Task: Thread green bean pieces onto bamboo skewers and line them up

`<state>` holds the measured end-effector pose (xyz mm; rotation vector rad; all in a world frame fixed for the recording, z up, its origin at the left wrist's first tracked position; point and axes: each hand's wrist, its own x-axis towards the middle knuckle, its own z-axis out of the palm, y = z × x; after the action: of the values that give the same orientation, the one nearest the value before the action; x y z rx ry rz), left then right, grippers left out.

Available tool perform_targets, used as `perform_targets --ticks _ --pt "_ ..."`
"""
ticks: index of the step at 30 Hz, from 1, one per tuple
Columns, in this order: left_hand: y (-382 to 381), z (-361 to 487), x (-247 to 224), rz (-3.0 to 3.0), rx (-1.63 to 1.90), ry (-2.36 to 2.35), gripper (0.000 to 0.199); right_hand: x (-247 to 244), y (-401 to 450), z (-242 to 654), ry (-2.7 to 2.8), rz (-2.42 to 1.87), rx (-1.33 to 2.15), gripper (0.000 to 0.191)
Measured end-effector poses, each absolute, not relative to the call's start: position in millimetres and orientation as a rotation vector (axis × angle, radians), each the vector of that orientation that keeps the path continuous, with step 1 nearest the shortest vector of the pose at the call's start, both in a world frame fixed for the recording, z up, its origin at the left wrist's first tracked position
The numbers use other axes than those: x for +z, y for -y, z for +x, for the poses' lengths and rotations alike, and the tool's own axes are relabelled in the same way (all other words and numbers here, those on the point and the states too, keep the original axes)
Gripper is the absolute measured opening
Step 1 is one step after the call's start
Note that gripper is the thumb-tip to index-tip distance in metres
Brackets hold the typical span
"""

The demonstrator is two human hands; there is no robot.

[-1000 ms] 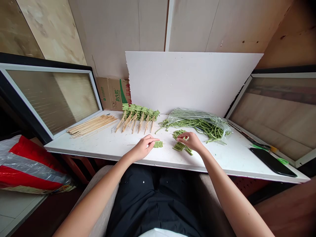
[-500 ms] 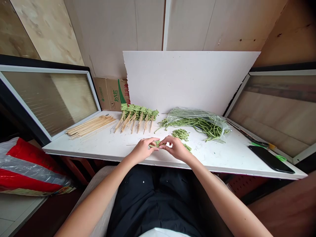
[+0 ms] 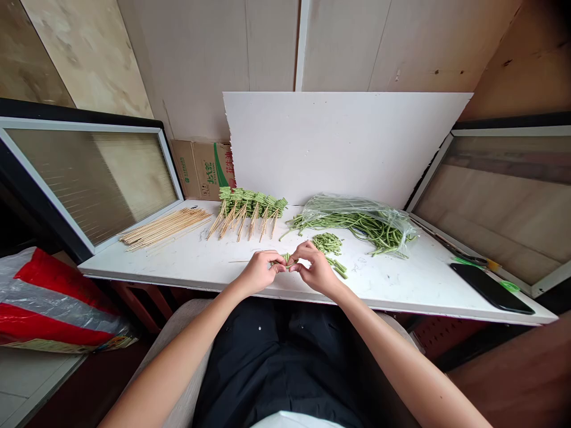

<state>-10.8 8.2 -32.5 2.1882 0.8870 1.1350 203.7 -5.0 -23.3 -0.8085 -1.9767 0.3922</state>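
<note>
Just above the front of the white table (image 3: 200, 261), my two hands meet over several short green bean pieces (image 3: 286, 258). My left hand (image 3: 260, 271) is closed around the bean pieces on a bamboo skewer (image 3: 238, 261), whose bare end sticks out to the left. Thumb and fingers of my right hand (image 3: 314, 268) pinch the right side of the same bean pieces; the fingers partly hide them. Beside my right hand lie a small heap of cut green beans (image 3: 328, 242) and a few loose cut pieces (image 3: 338, 267).
Loose bamboo skewers (image 3: 165, 227) lie at the left. Finished bean skewers (image 3: 252, 205) are stacked behind my hands. Long green beans (image 3: 357, 224) lie partly under a clear plastic bag (image 3: 348, 205). Scissors (image 3: 473, 257) and a black phone (image 3: 491, 288) rest at the right.
My right-hand fingers have shifted slightly on the bean pieces, and less of the green shows between the hands. More of the loose cut pieces beside the right hand is visible.
</note>
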Motion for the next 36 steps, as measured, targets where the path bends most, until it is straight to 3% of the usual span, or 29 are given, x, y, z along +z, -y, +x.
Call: perform_targets --ticks 8,17,27,32,36 --pt "-4 -11 -22 2.024 1.177 -0.688 0.019 -29 1 201 1.788 -0.7 0.723 0.03" --pt "-5 -12 -17 1.733 1.098 -0.516 0.015 -19 4 202 1.601 -0.589 1.009 0.032" --pt "-18 -18 -25 1.51 1.157 -0.643 0.041 -7 -30 272 1.926 -1.251 0.137 0.025" --pt "-22 -22 -28 1.663 1.145 -0.775 0.043 -26 -42 289 2.07 -1.543 0.06 0.013" --pt "-20 -23 -29 1.908 1.257 -0.969 0.029 -34 -46 292 2.096 -1.561 0.059 0.009"
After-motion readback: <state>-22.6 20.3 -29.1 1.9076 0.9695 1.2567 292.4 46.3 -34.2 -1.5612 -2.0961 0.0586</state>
